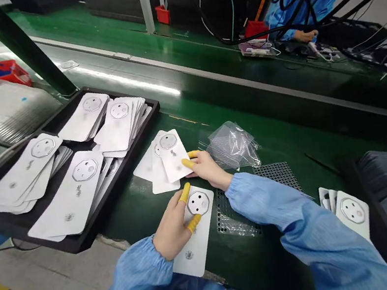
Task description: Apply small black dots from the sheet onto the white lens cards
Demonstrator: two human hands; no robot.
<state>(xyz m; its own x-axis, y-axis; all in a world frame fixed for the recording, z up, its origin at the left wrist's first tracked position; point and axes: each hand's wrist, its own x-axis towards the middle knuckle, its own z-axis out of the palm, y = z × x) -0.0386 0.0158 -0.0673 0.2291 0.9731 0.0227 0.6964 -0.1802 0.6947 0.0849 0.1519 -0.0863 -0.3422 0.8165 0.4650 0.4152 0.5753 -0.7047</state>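
My left hand wears yellow finger cots and grips the left edge of a white flat panel, which has an octagonal ring with several dark holes. Its thumb and forefinger lie on the panel's face around the ring; the other fingers are partly hidden. Farther forward, my right hand, also in yellow finger cots, pinches the lower right corner of another white panel. That panel overlaps a small fan of similar panels on the green table.
A black tray with stacked white panels stands at left. Clear plastic bags and a perforated black mat lie beyond my right arm. More panels sit beside a dark bin at right. A co-worker's hand shows across the line.
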